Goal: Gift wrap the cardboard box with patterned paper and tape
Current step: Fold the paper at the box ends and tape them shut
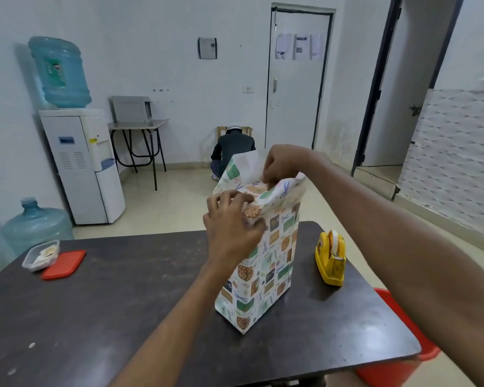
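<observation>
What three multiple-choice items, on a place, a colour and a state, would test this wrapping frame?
1. Where does the tape dispenser stand?
A. on the table, right of the wrapped box
B. on the floor
C. on the water cooler

2. What colour is the loose lid beside the plastic container?
A. blue
B. red
C. green

3. How is the patterned paper at the box's top?
A. taped flat
B. torn off
C. open, with the left hand and right hand pinching it

Answers:
1. A, it stands on the tabletop by the box's right side.
2. B, the lid is plainly red.
3. C, a flap stands up, showing its white inside.
</observation>
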